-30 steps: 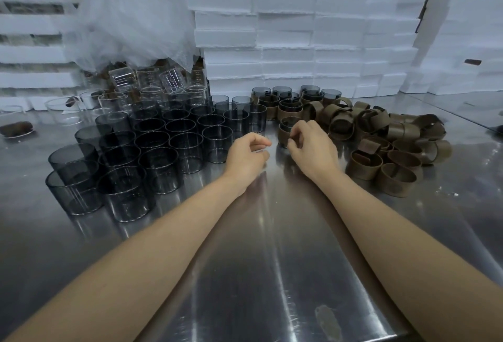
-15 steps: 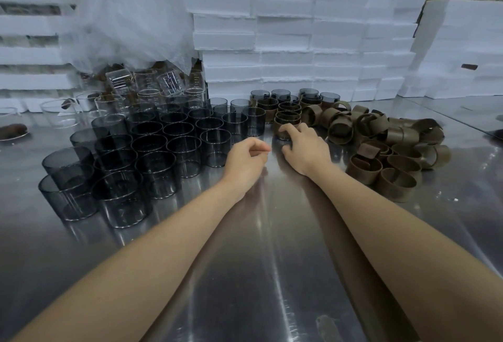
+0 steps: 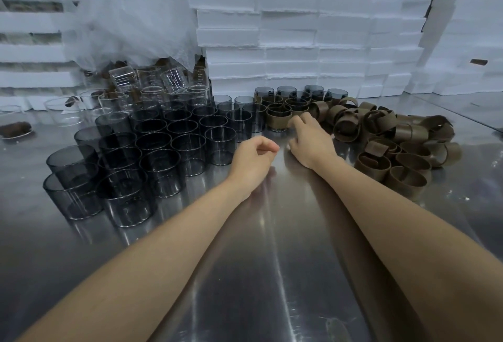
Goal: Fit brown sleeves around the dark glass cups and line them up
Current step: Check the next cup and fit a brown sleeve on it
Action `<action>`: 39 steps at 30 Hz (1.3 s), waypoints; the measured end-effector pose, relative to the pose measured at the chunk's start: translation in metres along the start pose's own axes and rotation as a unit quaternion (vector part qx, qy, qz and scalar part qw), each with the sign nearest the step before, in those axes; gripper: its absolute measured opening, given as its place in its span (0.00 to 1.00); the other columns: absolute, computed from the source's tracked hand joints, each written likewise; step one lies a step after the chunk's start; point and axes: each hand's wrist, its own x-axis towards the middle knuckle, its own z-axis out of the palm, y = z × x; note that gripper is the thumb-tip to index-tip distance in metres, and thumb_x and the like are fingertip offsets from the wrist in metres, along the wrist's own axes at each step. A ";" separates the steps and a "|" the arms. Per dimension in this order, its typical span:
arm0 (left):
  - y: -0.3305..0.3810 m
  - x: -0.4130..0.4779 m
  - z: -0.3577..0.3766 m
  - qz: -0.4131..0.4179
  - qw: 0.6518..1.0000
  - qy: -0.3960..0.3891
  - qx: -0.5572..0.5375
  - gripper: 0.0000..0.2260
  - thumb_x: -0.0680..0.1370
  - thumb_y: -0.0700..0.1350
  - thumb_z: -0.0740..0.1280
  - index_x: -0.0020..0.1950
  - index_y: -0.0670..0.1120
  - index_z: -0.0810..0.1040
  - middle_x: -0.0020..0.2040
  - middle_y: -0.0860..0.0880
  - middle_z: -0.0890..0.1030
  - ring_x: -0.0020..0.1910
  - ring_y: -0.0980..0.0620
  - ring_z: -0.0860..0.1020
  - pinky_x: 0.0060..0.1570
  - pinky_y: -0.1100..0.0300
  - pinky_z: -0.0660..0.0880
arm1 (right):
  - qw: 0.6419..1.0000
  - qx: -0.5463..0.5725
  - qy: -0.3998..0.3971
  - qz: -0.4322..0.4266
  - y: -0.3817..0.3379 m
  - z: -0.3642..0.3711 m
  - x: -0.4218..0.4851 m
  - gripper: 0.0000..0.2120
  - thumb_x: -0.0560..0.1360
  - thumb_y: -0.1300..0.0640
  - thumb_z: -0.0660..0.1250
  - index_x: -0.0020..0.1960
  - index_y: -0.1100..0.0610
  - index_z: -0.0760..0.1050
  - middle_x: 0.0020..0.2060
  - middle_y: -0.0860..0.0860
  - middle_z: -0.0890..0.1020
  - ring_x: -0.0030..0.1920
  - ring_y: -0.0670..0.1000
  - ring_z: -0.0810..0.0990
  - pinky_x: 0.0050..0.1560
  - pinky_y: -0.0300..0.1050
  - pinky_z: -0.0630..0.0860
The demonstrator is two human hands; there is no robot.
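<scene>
Currently left hand (image 3: 253,159) loosely curled, empty; right hand (image 3: 309,143) bent beside front sleeved cup (image 3: 277,121), grip unclear. Nudge it flush with the sleeved row (image 3: 295,102), kept upright.

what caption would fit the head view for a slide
Right hand beside the nearest sleeved cup, left hand idle, between bare dark glass cups and a pile of loose brown sleeves
</scene>
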 end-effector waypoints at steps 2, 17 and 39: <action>0.000 -0.001 0.000 0.005 1.000 -0.002 0.003 0.14 0.78 0.31 0.62 0.41 0.48 0.78 0.44 0.50 0.79 0.50 0.37 0.81 0.58 0.41 0.76 | 0.996 0.003 -0.011 -0.094 0.000 -0.002 0.002 0.18 0.76 0.63 0.62 0.66 0.58 0.71 0.65 0.55 0.70 0.63 0.57 0.70 0.48 0.50 0.73; -0.004 0.007 -0.002 0.017 1.000 0.008 -0.006 0.14 0.78 0.31 0.61 0.40 0.48 0.78 0.42 0.50 0.79 0.49 0.48 0.78 0.49 0.51 0.81 | 0.990 -0.027 -0.092 -0.099 -0.004 -0.004 0.005 0.19 0.79 0.58 0.57 0.69 0.54 0.72 0.76 0.48 0.62 0.72 0.52 0.66 0.59 0.50 0.72; 0.004 0.004 0.003 -0.013 0.993 0.116 0.006 0.10 0.79 0.42 0.62 0.37 0.46 0.71 0.38 0.49 0.76 0.39 0.50 0.75 0.45 0.52 0.74 | 0.993 0.103 -0.046 0.021 -0.056 -0.004 -0.018 0.06 0.77 0.59 0.58 0.49 0.57 0.73 0.49 0.58 0.80 0.51 0.60 0.78 0.42 0.49 0.71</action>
